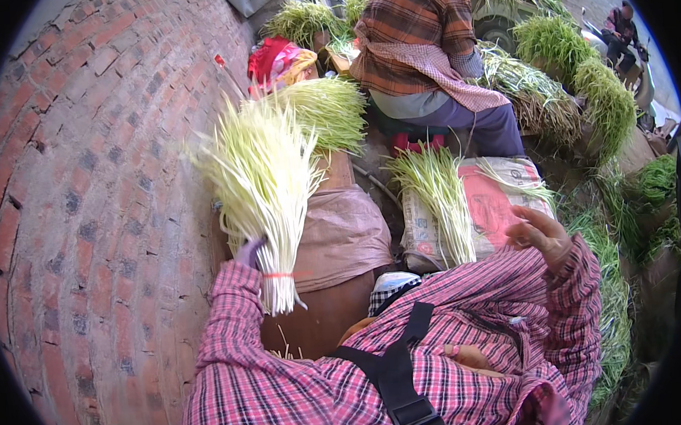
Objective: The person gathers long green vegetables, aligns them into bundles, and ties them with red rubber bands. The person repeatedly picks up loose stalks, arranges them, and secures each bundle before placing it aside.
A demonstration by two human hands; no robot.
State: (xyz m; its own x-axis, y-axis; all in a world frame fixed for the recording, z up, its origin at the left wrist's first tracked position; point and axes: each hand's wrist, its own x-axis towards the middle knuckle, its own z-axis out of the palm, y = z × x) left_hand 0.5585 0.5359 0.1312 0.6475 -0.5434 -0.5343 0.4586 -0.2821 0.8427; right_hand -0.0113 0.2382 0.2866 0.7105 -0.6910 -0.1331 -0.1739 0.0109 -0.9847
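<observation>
My left hand [252,253], in a purple glove, grips a thick bundle of pale garlic chives [277,216] at its left side, the white stems down and the yellow-green leaves up. A red band [279,275] circles the bundle's lower stems. My right hand [539,234] is raised at the right with its fingers bent and apart, nothing in it, near the edge of a printed sack [487,205]. On that sack lie a smaller loose bunch of chives [441,201] and a few single stalks [518,183].
A brown cloth [344,235] covers a surface beyond the bundle, with another chive pile [326,112] behind it. A person in a plaid shirt [414,29] sits ahead. Green heaps [551,43] lie at the right. A brick wall [93,225] fills the left.
</observation>
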